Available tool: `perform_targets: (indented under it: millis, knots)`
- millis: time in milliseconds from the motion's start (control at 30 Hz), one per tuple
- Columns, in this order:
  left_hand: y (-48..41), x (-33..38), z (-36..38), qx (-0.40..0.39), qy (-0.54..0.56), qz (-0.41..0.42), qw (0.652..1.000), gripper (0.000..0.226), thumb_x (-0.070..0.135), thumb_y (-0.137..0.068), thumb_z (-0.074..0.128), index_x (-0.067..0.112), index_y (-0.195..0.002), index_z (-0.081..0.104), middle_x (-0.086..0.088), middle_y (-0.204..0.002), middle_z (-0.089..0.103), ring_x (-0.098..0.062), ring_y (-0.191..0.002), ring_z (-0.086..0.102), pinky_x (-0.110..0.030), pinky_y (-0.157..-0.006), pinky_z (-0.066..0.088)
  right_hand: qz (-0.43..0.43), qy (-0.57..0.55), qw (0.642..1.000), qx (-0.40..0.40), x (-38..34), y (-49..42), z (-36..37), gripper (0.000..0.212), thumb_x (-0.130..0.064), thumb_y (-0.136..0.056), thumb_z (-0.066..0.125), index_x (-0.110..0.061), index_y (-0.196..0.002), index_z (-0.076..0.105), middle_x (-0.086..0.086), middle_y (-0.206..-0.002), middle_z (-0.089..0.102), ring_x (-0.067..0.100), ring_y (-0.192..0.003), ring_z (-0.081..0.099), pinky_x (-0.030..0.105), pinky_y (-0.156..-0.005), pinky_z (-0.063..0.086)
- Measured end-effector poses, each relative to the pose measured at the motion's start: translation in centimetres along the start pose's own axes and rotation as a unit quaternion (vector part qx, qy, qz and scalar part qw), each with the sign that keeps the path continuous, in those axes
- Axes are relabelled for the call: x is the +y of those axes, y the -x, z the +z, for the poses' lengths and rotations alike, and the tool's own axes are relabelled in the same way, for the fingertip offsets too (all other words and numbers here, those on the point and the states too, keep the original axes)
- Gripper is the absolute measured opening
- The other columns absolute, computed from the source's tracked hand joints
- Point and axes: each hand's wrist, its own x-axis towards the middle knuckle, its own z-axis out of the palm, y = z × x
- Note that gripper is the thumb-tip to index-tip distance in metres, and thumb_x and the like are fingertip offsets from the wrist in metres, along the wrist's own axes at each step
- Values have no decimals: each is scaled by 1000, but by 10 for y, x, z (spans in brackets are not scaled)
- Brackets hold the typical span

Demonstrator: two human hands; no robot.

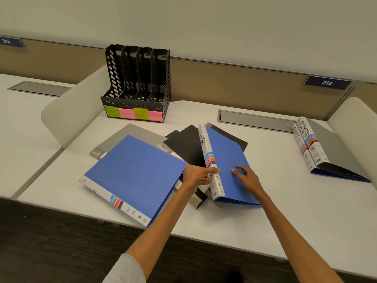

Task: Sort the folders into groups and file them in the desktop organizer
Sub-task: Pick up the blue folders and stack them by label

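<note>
**HR folder gripped, slot is far-left**

Blue HR folder [226,160] sits mid-desk [306,201] on the black folders [189,144], tilted, spine side up. Long axis runs near-to-far, with the HR end pointing away. Left hand [196,176] pinches the spine near its lower end. Right hand [244,176] lies flat on the cover, fingers spread, gripping nothing. Desktop organizer [136,84] is far-left; its HR sticky note [111,112] marks the leftmost slot. Left hand is nearer.
</note>
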Motion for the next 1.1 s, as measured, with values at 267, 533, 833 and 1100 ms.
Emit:
perform_targets:
  millis: [267,533,833,1100]
  knots:
    - [16,9,-32,-5,51,54,997,32,27,-74,83,9,-92,64,-5,-92,73,-16,-72,73,-25,-60,59,60,-50,997,28,11,2,14,106,-90,-55,47,-18,-134,44,4,-138,50,28,-121,52,54,-104,40]
    - [24,26,-55,-50,67,136,987,19,16,-78,78,9,-96,74,-2,-90,76,-20,-81,74,-26,-67,57,92,-147,984,46,-8,2,-7,74,-57,-81,68,-12,-135,44,8,-132,54,29,-119,52,43,-92,42]
    - [14,45,-23,-69,80,155,982,21,18,-81,76,6,-98,72,-5,-91,76,-20,-81,74,-23,-60,57,62,-136,989,-2,15,18,-58,87,-42,-66,86,-20,-138,43,-2,-126,51,21,-110,54,34,-82,47]
    - [-2,68,43,-93,85,155,980,17,19,-81,76,9,-93,70,-1,-93,75,-14,-82,74,-24,-61,56,4,-90,984,152,31,3,-118,72,-35,-67,88,-19,-129,54,6,-135,54,27,-120,53,43,-95,51]
